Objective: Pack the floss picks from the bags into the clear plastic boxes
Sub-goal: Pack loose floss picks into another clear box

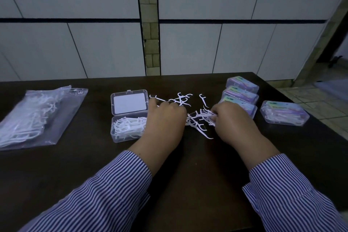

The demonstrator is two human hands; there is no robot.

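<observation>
Right, right hand is pinching a clump of loose floss picks on the dark table; left hand is curling over more, grip unclear. Open clear box is sitting half-filled just left.

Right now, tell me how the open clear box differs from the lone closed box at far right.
The open clear box has its lid flipped back; the lone closed box is shut. The open one's lid shows a plain white panel; the closed one's top shows a colourful label. The open one sits beside the left hand. Both hold white floss picks.
</observation>
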